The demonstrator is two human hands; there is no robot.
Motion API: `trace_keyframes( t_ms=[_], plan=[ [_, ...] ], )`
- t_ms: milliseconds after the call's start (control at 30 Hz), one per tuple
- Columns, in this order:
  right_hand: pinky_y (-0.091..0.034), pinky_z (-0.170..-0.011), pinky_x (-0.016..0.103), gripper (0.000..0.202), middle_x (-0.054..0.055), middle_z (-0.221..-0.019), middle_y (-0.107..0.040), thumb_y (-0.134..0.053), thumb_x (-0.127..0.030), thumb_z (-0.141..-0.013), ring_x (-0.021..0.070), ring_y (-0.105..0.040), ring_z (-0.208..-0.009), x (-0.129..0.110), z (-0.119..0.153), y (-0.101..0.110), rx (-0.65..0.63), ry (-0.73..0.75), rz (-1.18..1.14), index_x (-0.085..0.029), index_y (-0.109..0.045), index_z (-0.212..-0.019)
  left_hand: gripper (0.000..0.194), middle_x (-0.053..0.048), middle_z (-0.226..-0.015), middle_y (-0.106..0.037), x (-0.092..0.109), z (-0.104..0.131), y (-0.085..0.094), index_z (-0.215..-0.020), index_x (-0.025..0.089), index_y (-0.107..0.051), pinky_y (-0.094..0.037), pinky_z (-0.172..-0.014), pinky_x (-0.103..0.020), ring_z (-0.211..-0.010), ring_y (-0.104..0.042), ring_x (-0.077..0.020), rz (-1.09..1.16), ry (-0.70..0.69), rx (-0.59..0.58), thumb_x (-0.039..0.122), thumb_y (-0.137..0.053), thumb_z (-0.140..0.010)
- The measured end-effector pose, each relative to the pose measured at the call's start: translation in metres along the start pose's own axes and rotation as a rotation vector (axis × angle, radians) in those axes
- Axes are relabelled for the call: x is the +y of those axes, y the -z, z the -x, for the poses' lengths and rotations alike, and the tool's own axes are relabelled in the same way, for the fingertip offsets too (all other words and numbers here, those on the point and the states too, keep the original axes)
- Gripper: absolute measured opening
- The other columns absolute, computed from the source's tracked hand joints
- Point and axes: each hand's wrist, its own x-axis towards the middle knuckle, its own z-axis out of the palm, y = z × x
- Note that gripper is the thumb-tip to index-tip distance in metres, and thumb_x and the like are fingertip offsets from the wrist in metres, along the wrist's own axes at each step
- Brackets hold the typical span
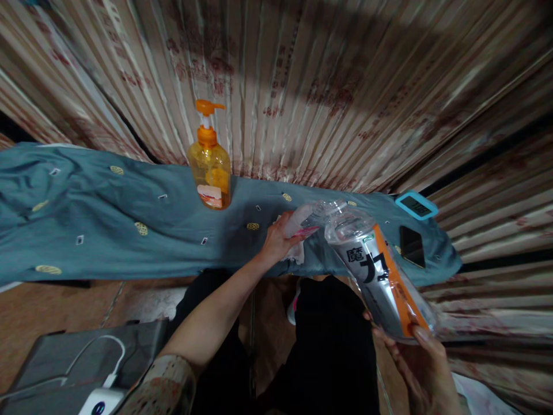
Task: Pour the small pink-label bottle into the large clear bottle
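Observation:
My right hand is closed around the base of a large clear plastic bottle with a silver and orange label. That bottle is tilted, its neck end pointing up and left. My left hand grips a smaller clear bottle with a bit of pink on it, its neck turned right. The two necks come together above the cloth; whether they touch, I cannot tell. Beneath my left hand is a crumpled white tissue, partly hidden. To the left of both hands stands an amber pump bottle with an orange pump head.
A teal patterned cloth covers the narrow surface ahead. At its right end lie a blue-framed digital clock and a black phone. Pleated curtains hang behind. A white charger with a cable rests on a grey seat, lower left.

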Motion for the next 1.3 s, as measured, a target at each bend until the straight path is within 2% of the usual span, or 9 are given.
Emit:
trace_keyframes(
  t_ms=[200, 400, 567, 800, 1300],
  plan=[
    [-0.062, -0.062, 0.027, 0.066, 0.003, -0.1, -0.071, -0.087, -0.047, -0.061, 0.0241, -0.069, -0.077, -0.0009, -0.0003, 0.0022, 0.0, 0.001, 0.017, -0.027, -0.068, -0.121, 0.055, -0.005, -0.109, -0.07, 0.0009, 0.0002, 0.0012, -0.121, 0.019, -0.055, -0.053, -0.087, -0.033, -0.096, -0.068, -0.0223, -0.015, 0.001, -0.008, 0.033, -0.079, -0.073],
    [-0.061, -0.061, 0.026, 0.058, 0.004, -0.098, -0.072, -0.088, -0.048, -0.06, 0.0254, -0.07, -0.077, -0.003, 0.0004, 0.0002, 0.008, 0.008, 0.036, -0.026, -0.069, -0.111, 0.056, -0.005, -0.111, -0.07, 0.0014, 0.0001, 0.0009, -0.121, 0.019, -0.055, -0.052, -0.09, -0.035, -0.099, -0.067, -0.0237, -0.012, 0.016, -0.005, 0.033, -0.079, -0.073],
    [-0.06, -0.058, 0.026, 0.065, 0.005, -0.098, -0.072, -0.089, -0.049, -0.057, 0.026, -0.07, -0.075, -0.0052, 0.0013, -0.0021, 0.015, 0.005, 0.044, -0.024, -0.068, -0.113, 0.055, -0.006, -0.111, -0.07, 0.0023, 0.0005, 0.0013, -0.121, 0.019, -0.055, -0.052, -0.091, -0.036, -0.1, -0.067, -0.0243, -0.016, 0.007, -0.009, 0.033, -0.079, -0.074],
    [-0.06, -0.056, 0.026, 0.061, 0.005, -0.095, -0.073, -0.09, -0.048, -0.055, 0.0259, -0.07, -0.073, -0.0083, 0.0033, -0.006, 0.032, 0.01, 0.06, -0.023, -0.071, -0.107, 0.055, -0.005, -0.112, -0.069, 0.0026, 0.0005, 0.0023, -0.121, 0.02, -0.055, -0.053, -0.091, -0.035, -0.099, -0.067, -0.0233, -0.008, 0.008, -0.006, 0.035, -0.079, -0.073],
    [-0.058, -0.057, 0.026, 0.053, 0.005, -0.098, -0.071, -0.085, -0.049, -0.062, 0.0249, -0.069, -0.074, -0.0061, 0.0019, -0.0015, 0.013, 0.036, 0.086, -0.024, -0.07, -0.107, 0.055, -0.005, -0.107, -0.07, 0.0028, 0.0001, 0.001, -0.12, 0.018, -0.055, -0.053, -0.086, -0.035, -0.095, -0.067, -0.0233, -0.007, 0.027, -0.012, 0.036, -0.079, -0.073]
  ],
)
